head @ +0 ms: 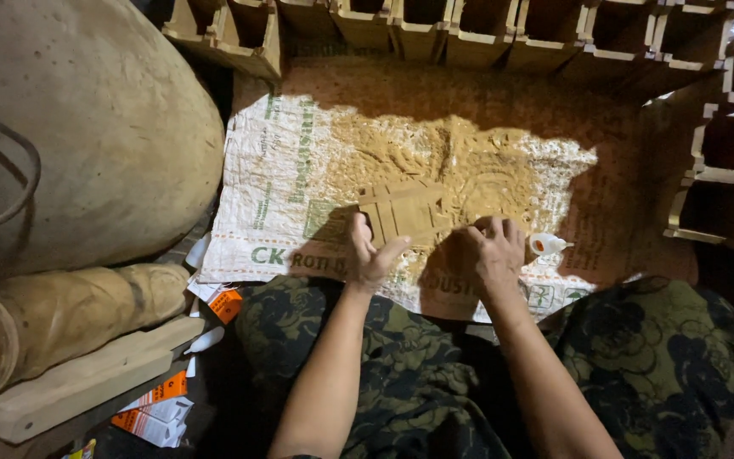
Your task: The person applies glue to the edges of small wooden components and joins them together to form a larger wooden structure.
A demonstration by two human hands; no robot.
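Head view | left hand (pixel 373 255) lying open against small wooden frame (pixel 404 210) | right hand (pixel 493 252) curling, fingertips pressing frame's edge | both resting on woven sack (pixel 278 183) | glue bottle (pixel 545 245) lying beside right hand

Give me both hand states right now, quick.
Left hand: open, fingers against the near left edge of the small wooden frame, not gripping.
Right hand: fingers curled down beside the frame; whether it holds anything cannot be told.

Open sawdust-covered sack (pixel 299 170) ahead of hands; wooden boxes (pixel 469 30) wall off far and right sides, big stuffed sack (pixel 87 127) blocks left, glue bottle (pixel 545 245) just right.
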